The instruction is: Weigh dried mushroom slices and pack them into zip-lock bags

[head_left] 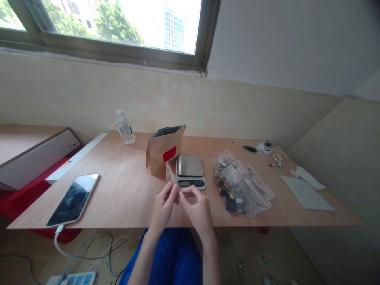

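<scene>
Clear, thin plastic bag (170, 173) pinched in narrow fingertip grip of left hand (162, 201) and right hand (197, 204), near metal-topped white scale (190, 168) and upright brown paper pouch (157, 156), above wood-grained tabletop (124, 190).

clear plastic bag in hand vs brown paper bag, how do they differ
The clear plastic bag is see-through and looks smaller; the brown paper bag is opaque, with a red label. The clear plastic bag is held in the left hand and right hand; the brown paper bag stands open on the table. Both are bags.
</scene>
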Available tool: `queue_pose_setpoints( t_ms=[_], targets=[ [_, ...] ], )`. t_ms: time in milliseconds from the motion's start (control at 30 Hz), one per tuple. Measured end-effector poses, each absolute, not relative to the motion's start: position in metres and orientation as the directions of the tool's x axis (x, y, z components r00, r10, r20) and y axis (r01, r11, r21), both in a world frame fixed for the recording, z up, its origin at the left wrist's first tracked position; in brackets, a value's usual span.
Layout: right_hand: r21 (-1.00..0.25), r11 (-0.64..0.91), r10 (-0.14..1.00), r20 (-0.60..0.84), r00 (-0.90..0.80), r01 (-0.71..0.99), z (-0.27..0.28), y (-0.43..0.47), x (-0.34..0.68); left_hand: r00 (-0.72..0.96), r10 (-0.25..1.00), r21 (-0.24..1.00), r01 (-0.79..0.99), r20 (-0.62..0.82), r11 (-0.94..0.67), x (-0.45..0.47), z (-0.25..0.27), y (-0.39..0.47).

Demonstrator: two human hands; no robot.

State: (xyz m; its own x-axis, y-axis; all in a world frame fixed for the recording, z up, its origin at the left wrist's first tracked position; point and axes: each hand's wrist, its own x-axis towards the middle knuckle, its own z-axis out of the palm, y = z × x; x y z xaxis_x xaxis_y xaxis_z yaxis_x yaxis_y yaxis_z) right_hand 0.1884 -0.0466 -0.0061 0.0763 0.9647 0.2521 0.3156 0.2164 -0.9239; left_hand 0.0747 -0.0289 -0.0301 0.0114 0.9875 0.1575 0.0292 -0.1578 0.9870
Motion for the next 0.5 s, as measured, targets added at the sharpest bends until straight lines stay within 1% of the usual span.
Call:
queue_pose_setpoints(
  t_ms=[167, 400, 500],
  targets=[
    [-0.905, 0.189, 0.961, 0.250, 0.118, 0.381, -0.009, -0.046, 0.190, 0.034, 0.985, 0.983, 0.056, 0.172, -0.173, 0.076, -0.030, -0.029],
    [-0.868, 0.198, 0.931, 0.312, 0.188, 0.456, -0.012, -0.045, 0.188, 0.035, 0.975, 0.950, 0.218, 0.220, -0.223, 0.072, -0.028, -0.031],
    [-0.889, 0.182, 0.900, 0.323, 0.293, 0.421, -0.019, -0.042, 0.197, 0.028, 0.978, 0.948, 0.242, 0.205, -0.206, 0.069, -0.026, -0.033]
  ],
)
